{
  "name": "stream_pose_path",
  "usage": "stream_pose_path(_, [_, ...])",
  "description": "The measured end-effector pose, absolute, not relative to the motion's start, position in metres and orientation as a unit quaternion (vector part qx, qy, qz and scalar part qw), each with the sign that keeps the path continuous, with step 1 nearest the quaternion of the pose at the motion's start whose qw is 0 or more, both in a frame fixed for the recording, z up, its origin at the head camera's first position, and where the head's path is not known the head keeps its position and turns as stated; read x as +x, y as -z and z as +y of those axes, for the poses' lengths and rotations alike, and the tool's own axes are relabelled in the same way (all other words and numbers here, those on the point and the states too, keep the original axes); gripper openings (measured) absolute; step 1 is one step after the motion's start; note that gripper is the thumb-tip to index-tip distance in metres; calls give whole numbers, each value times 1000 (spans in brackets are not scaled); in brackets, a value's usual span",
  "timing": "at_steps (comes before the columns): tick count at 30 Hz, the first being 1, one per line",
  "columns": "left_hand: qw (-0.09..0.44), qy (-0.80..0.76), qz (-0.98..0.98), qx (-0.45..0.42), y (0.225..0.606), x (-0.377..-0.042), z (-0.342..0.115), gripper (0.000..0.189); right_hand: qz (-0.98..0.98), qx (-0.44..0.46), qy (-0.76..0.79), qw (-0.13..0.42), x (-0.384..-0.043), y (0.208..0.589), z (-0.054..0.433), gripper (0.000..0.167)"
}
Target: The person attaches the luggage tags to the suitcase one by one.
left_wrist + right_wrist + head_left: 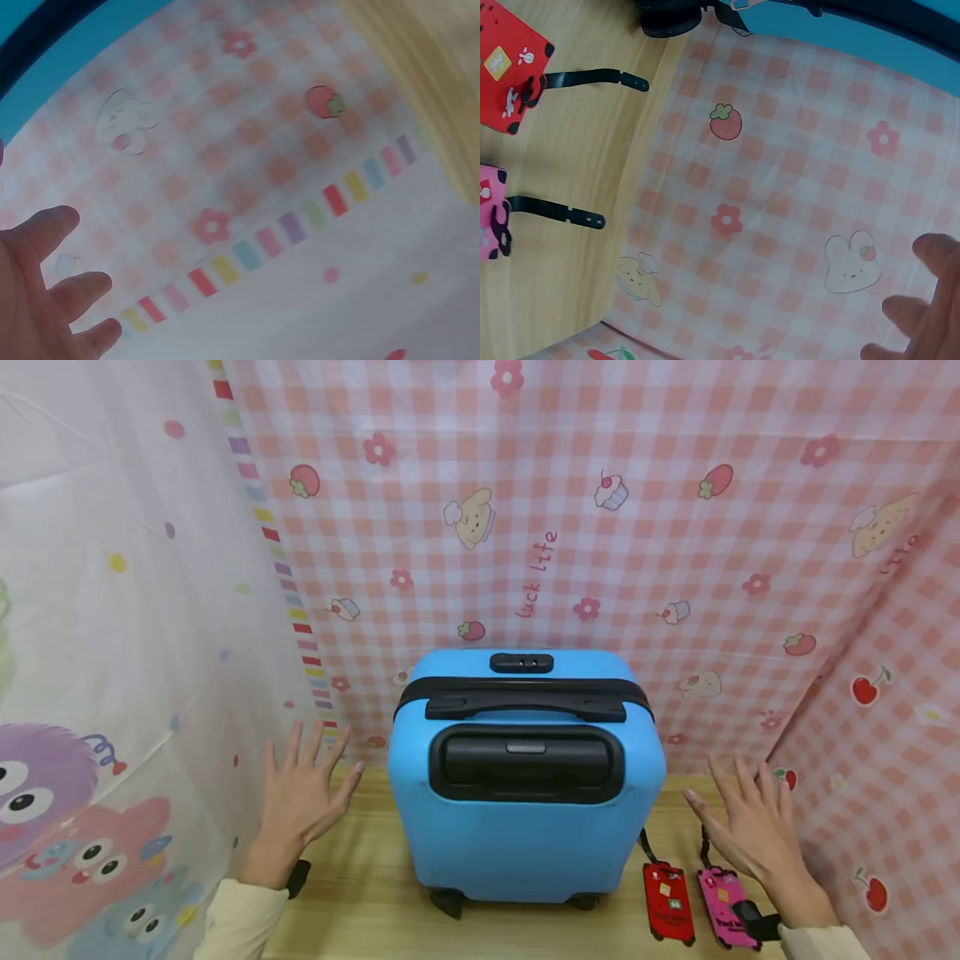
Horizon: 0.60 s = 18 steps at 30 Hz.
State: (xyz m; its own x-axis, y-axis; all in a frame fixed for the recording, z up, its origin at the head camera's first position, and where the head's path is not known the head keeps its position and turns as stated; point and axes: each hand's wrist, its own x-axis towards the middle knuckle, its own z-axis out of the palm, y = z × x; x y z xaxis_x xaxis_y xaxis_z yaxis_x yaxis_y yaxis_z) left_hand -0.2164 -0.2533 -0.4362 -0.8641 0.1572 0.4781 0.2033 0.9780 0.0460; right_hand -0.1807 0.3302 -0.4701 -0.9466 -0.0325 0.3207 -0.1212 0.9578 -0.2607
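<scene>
A blue hard-shell suitcase (pixel 517 852) stands upright on the wooden surface, its black carry handle (pixel 525 700) and recessed pull handle facing up and forward. To its left my left hand (pixel 300 793) is held up with the fingers spread, apart from the case. On the other side my right hand (pixel 757 827) is spread the same way and holds nothing. Two luggage tags lie flat to the right of the case: a red one (pixel 669 903) and a pink one (pixel 723 897), each with a black strap. The right wrist partly covers the pink tag.
A pink checked cloth (pixel 525 510) hangs behind the case, and another checked cloth (pixel 892 735) closes the right side. On the left hangs a white cloth (pixel 150 610) with cartoon figures. Black wheels (pixel 447 902) sit under the suitcase on the wooden surface (pixel 352 877).
</scene>
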Motion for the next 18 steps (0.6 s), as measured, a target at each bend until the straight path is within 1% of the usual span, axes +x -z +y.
stream_pose_path(2, [248, 58, -962, -95, 429, -216, -252, 60, -974, 50, -154, 161, -179, 473, 333, 73])
stream_pose_path(5, [259, 78, -958, -97, 415, -216, -249, 60, -969, 68, -184, 148, -177, 477, 337, 72])
stream_pose_path(10, [315, 110, -934, -124, 395, -218, -243, 57, -956, 92, -251, 122, -171, 485, 345, 70])
stream_pose_path(13, [352, 134, -915, -143, 385, -219, -238, 55, -950, 83, -290, 83, -168, 489, 350, 70])
stream_pose_path(16, [358, 165, -907, -151, 373, -219, -231, 54, -941, 60, -331, 32, -166, 495, 353, 71])
stream_pose_path(18, [348, 189, -905, -154, 365, -219, -225, 53, -932, 51, -358, 12, -165, 501, 355, 71])
